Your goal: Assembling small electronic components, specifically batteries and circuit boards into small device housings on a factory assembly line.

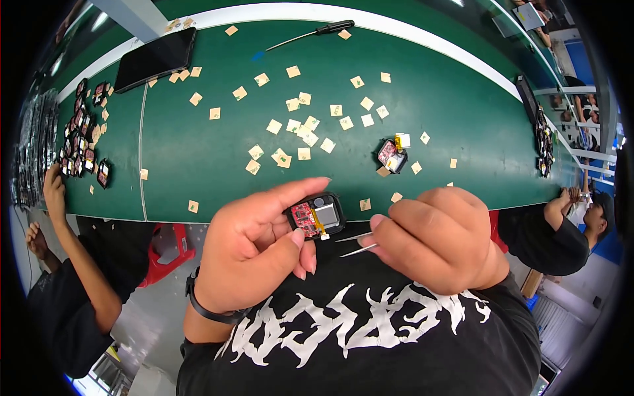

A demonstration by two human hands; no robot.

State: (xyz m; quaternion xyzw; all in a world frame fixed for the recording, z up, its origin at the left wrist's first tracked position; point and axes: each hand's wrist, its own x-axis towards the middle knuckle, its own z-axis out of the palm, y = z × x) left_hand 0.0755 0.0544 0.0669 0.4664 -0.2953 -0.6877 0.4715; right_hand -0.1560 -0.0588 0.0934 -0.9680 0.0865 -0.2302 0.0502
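Note:
My left hand point(254, 241) grips a small black device housing point(337, 224) between thumb and fingers, just off the table's near edge. Its open face shows a red circuit board, a silver block, a yellow flex strip and a small white connector tip. In my right hand point(439, 237) a pair of metal tweezers point(356, 244) is pinched, the tips parted and pointing left toward the housing, apart from it. A second opened housing point(392, 156) with a red board and a yellow-and-white flap lies on the green table point(231, 171), ahead of my right hand.
Several small beige paper squares point(304, 154) are scattered over the table. A screwdriver point(333, 28) and a black tablet-like slab point(155, 59) lie at the far side. More housings point(79, 138) are piled at left, where a co-worker's hand point(54, 191) reaches. Another person point(561, 231) sits at right.

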